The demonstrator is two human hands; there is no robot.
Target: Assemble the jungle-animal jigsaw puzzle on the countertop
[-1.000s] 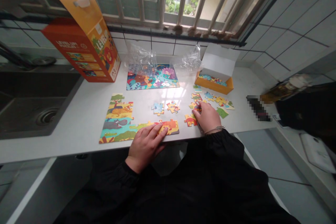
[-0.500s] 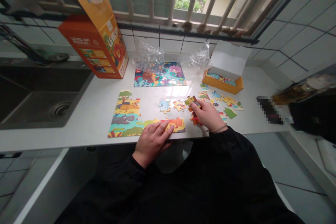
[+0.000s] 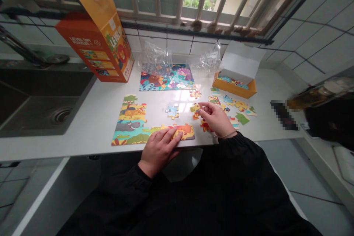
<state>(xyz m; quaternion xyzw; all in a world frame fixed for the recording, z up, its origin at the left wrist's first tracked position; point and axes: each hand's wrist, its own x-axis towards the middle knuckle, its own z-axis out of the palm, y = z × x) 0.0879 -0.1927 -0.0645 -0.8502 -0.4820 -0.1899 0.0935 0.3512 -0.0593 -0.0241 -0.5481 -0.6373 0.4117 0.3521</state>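
My left hand (image 3: 160,145) lies flat, fingers stretched over the lower right of a partly joined animal jigsaw puzzle (image 3: 128,125), which shows a leopard, a hippo and a crocodile. The thumb and forefinger of my right hand (image 3: 217,118) close on the right edge of a yellow and brown puzzle piece (image 3: 194,108); how firmly is hard to see. Left of it lies a light blue puzzle piece (image 3: 173,111). Behind it rests an orange and white puzzle piece (image 3: 195,93). A red and yellow piece (image 3: 205,125) is partly hidden under my right hand.
Several loose pieces (image 3: 241,105) spread to the right. Behind them stands an open yellow box (image 3: 235,87) with pieces inside. A finished dark puzzle (image 3: 167,81) lies under clear plastic wrapping (image 3: 156,57). A tall orange box (image 3: 102,55) stands beside the sink (image 3: 47,116). A pixelated dark object (image 3: 284,115) lies at right.
The orange and white piece has shifted back, away from me. My right hand has moved slightly left with the yellow and brown piece, and its fingers are a little straighter. My left hand stays put.
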